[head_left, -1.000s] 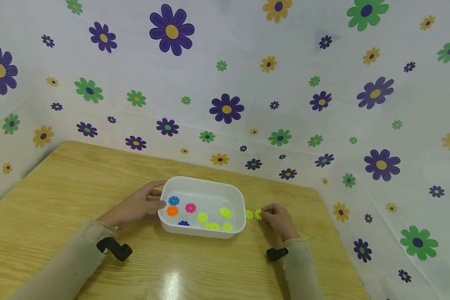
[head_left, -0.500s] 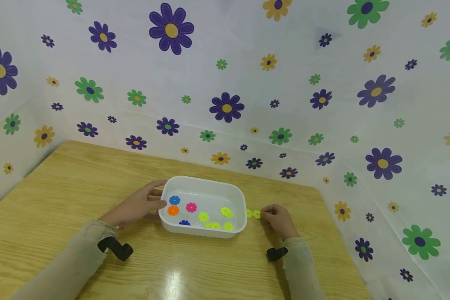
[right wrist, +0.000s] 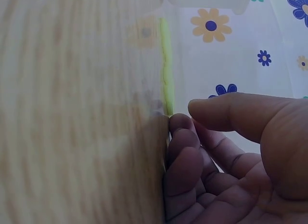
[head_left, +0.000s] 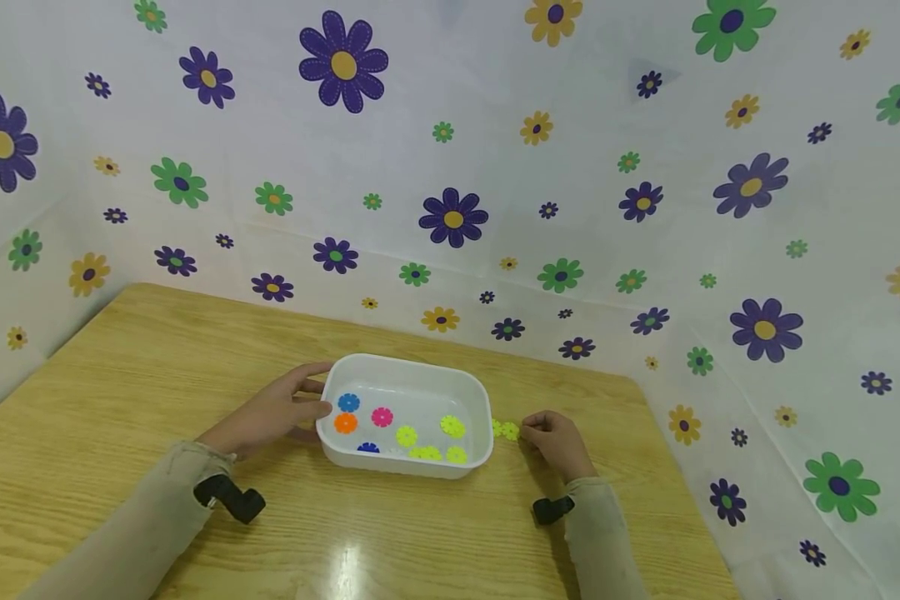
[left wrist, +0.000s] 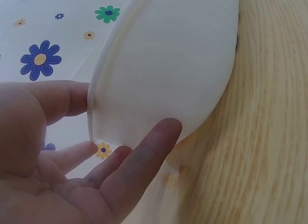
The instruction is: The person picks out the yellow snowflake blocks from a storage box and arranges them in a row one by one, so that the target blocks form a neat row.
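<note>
In the head view, my left hand [head_left: 266, 412] grips the left end of a white plastic tub [head_left: 405, 464]. The left wrist view shows its fingers spread against the tub's outer wall [left wrist: 159, 55], with one digit hooked at the rim. Inside the tub lie flower-shaped plastic discs: a blue one [head_left: 348, 402], an orange one [head_left: 347, 423], a pink one [head_left: 382, 417] and several yellow-green ones [head_left: 452, 427]. My right hand [head_left: 558, 442] rests on the table, fingertips right at the end of a row of yellow-green discs [head_left: 510, 431]. Edge-on, that row [right wrist: 167, 65] lies flat, with the thumb apart from it.
The wooden table [head_left: 270, 533] runs up to a white flower-printed cloth [head_left: 390, 167] at the back and sides. A dark blue disc [head_left: 368, 448] is partly hidden by the tub's front wall. Black wrist cameras [head_left: 228, 497] sit on both sleeves.
The yellow-green discs beside the tub have shifted slightly left, and the end one now shows more from under my right fingertips. My left hand and the tub stay nearly still.
</note>
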The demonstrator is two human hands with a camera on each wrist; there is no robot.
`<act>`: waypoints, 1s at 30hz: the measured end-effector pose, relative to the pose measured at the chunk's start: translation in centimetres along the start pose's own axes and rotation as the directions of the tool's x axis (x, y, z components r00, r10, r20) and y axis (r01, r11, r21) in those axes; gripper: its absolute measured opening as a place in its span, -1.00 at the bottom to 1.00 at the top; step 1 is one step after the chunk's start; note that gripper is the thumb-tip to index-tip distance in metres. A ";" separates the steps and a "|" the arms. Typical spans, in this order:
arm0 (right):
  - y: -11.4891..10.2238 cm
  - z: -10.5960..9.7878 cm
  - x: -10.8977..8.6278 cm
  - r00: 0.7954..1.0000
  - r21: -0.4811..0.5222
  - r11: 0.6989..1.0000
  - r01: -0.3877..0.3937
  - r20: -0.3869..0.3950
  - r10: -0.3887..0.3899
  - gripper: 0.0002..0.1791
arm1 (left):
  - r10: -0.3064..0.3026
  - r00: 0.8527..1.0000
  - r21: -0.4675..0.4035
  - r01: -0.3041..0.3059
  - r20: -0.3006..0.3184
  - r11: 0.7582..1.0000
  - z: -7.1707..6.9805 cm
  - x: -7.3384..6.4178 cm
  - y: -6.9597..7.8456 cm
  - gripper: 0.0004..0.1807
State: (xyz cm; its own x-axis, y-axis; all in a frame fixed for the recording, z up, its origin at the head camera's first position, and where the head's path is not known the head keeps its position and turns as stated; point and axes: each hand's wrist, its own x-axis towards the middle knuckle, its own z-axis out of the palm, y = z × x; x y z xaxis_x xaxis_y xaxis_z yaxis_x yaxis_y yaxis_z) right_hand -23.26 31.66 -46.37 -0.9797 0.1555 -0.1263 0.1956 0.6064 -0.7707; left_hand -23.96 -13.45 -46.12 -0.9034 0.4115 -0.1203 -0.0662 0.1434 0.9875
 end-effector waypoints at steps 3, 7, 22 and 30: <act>-0.1 0.0 -0.2 1.000 0.002 1.000 0.001 0.004 -0.001 -0.79 | 0.001 1.000 -0.002 -0.001 0.000 1.000 -0.1 0.0 0.0 -0.25; -0.2 -0.1 -0.3 1.000 -0.001 1.000 0.004 0.010 -0.004 -0.79 | 0.000 1.000 -0.008 0.000 -0.001 1.000 -0.1 0.1 -0.1 -0.24; -0.3 -0.4 -0.3 1.000 0.027 0.999 0.019 0.018 -0.019 -0.78 | 0.002 1.000 0.004 -0.002 -0.025 1.000 0.2 0.1 0.1 -0.25; -0.5 -0.6 -0.2 0.999 0.049 0.998 0.042 0.012 -0.043 -0.77 | -0.005 1.000 0.009 0.005 -0.030 1.000 0.2 0.0 0.3 -0.25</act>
State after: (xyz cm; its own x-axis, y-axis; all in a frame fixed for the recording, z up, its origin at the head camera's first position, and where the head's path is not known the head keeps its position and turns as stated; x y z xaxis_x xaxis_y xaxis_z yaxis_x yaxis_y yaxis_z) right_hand -23.14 31.78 -45.54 -0.9877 0.1197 -0.1008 0.1516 0.5733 -0.8052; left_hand -23.85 -13.24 -45.85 -0.9154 0.3836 -0.1222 -0.0672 0.1536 0.9858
